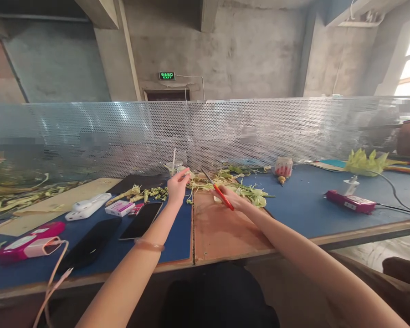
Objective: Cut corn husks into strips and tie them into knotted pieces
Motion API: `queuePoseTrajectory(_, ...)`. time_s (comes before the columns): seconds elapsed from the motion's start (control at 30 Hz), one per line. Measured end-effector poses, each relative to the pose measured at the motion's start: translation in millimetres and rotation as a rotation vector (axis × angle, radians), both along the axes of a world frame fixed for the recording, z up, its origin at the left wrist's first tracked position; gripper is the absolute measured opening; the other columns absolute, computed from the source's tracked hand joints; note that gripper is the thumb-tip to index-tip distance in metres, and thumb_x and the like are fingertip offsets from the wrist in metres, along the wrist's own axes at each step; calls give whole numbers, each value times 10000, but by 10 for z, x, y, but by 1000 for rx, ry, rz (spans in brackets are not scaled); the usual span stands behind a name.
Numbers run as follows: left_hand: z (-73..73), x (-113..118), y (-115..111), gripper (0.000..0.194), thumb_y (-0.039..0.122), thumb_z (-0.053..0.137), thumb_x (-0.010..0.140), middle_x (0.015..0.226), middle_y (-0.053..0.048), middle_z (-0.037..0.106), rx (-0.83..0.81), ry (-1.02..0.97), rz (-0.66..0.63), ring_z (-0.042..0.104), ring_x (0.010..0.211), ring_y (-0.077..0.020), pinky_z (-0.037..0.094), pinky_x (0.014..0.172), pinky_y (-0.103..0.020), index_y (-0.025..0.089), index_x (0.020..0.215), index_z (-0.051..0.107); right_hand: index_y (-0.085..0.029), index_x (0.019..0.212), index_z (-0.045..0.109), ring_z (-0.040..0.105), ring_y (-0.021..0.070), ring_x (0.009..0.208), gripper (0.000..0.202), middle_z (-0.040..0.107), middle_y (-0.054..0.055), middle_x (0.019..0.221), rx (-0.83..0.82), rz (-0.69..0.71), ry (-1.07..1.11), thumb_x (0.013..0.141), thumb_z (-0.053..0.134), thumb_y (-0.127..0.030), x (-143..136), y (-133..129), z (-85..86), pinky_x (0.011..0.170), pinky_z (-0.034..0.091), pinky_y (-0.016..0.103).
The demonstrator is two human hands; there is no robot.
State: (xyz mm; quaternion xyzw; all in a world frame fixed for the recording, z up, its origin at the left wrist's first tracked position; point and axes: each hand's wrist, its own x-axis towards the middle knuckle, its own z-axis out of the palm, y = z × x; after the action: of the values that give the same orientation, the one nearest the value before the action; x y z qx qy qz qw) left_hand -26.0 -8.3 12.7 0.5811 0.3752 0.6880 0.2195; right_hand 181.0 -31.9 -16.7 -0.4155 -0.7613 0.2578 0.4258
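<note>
Presently, right hand [233, 197]: closed around the handles of the scissors [222, 196], a little right of the frame's middle.
Left hand [177, 184]: raised near the middle of the frame, thumb and fingers brought close, apart from the other hand; whether something small is pinched there, I cannot tell.
Scissors, place: at the far part of the reddish-brown board [225, 232], in the centre of the frame, tips pointing to upper left.
Good handling: in my judgement, the points are rather near to the left fingers, so it is better to turn them slightly away before the blades open. A relaxed wrist and small movements should give more control than force.
Scissors, look: slim dark blades and bright red-orange handles, tilted from upper left to lower right; whether the blades are parted is too fine to see.
Leafy scraps [258, 197]: pale green, looking limp, lying around the board's far end.
</note>
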Motion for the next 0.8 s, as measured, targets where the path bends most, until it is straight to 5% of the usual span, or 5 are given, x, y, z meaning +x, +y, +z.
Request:
queuePoseTrajectory(0.2, 10, 20, -1, 376, 296, 633, 683, 1002, -82, 667, -19, -47, -22, 613, 776, -174, 498, 676, -283, 171, 1036, 665, -172, 716, 486, 380, 84, 510, 384, 429, -25, 626, -27, 203, -94, 751, 512, -553, 32, -40, 32, 442, 308, 191)
queuePoseTrajectory(0.8, -72, 54, 59, 398, 298, 645, 698, 923, -59, 690, -14, -8, -100, 613, 706, -146, 510, 716, -291, 189, 1080, 647, -162, 765, 492, 435, 87, 534, 429, 484, -9, 688, -115, 137, -138, 698, 573, -577, -23, -34, 42, 448, 351, 195)
